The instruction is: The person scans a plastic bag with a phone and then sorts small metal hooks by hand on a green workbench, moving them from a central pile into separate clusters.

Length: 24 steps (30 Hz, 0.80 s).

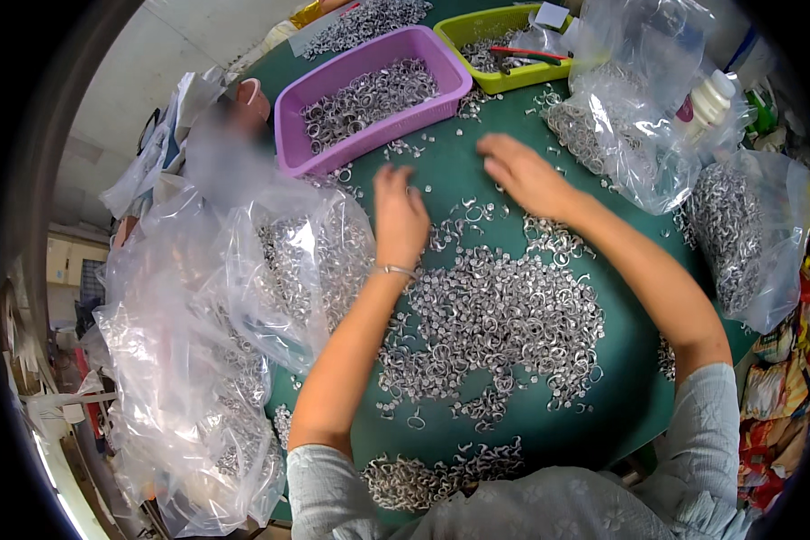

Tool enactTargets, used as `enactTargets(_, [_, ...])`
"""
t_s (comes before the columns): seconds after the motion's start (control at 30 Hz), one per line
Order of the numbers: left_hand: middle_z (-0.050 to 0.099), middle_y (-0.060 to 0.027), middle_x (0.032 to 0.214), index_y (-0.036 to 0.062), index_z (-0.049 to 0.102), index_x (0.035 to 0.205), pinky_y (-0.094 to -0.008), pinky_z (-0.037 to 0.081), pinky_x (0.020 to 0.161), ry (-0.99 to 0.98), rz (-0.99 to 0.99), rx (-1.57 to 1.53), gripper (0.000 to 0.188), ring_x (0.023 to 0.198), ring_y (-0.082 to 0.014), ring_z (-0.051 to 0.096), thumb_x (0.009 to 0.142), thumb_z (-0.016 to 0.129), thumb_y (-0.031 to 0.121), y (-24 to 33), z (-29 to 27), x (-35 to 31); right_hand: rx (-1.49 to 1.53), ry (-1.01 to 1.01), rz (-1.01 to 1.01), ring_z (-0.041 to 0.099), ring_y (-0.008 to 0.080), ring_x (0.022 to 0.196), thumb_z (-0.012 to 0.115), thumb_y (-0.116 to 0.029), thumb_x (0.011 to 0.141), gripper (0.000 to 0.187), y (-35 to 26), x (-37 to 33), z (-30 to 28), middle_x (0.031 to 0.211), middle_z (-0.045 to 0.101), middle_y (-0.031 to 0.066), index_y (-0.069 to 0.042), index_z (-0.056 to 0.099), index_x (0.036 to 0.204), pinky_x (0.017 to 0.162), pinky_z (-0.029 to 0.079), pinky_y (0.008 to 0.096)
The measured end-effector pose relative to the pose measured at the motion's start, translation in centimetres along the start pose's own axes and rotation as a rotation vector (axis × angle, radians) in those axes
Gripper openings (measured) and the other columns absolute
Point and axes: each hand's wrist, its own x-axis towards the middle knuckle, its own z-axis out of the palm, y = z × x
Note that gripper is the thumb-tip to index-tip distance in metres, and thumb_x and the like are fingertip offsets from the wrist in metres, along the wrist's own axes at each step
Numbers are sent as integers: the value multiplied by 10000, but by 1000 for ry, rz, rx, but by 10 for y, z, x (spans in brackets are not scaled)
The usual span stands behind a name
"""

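Observation:
A broad heap of small silver metal pieces (504,315), some ring-shaped and some hook-like, lies on the green table (603,387) below my hands. My left hand (400,214) hovers at the heap's far left side, just in front of the purple plastic basket (369,139); its fingers point away, slightly bent and apart, and nothing shows in them. Across from it my right hand (529,175) reaches in from the right above loose pieces. Its fingers stretch leftward, a little blurred, and I see nothing held. More metal rings fill the basket.
A yellow-green basket (459,29) with red-handled pliers (531,56) stands at the back. Clear bags of metal parts (738,234) line the right edge, near a white bottle (709,103). Large plastic bags (180,342) crowd the left. Another pile (423,481) lies near my body.

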Motion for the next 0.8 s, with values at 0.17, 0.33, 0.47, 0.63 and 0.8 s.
enactTargets(0.17, [258, -423, 1361, -173, 362, 1261, -499, 246, 1117, 311, -299, 272, 478, 1290, -538, 291, 857, 526, 23, -1, 10, 37, 17, 420, -139, 472, 429, 1181, 446, 31, 827, 388, 48, 97, 17, 1238, 517, 273, 53, 507, 1209, 994, 398, 427])
enactTargets(0.33, [135, -483, 1396, -229, 318, 1262, -539, 182, 1135, 286, -461, 465, 555, 1342, -584, 154, 878, 545, 101, -27, 24, 38, 344, 288, 143, 557, 394, 1128, 485, -60, 871, 379, 41, 138, 29, 1210, 593, 241, -17, 535, 1244, 945, 446, 407])
enactTargets(0.47, [149, -488, 1389, -136, 397, 1290, -553, 197, 1124, 263, -445, 505, 534, 1336, -582, 180, 889, 563, 175, -27, 31, 43, 180, 173, 19, 540, 391, 1151, 488, -115, 897, 366, 66, 147, 24, 1234, 576, 245, -2, 538, 1242, 963, 434, 402])
enactTargets(0.63, [297, -388, 1394, -57, 479, 1269, -567, 222, 1099, 46, -322, 393, 457, 1316, -513, 280, 916, 528, 228, -27, 25, 37, -147, 221, -107, 520, 405, 1143, 507, -134, 907, 334, 76, 115, 31, 1197, 578, 238, 37, 550, 1191, 995, 401, 442])
enactTargets(0.8, [506, -212, 1303, 11, 570, 1185, -437, 390, 1016, -57, 8, -126, 307, 1188, -387, 497, 886, 549, 75, -11, 6, 4, 111, -57, -150, 497, 371, 1178, 516, -141, 921, 287, 23, 24, 15, 1199, 571, 210, 25, 557, 1152, 1013, 387, 444])
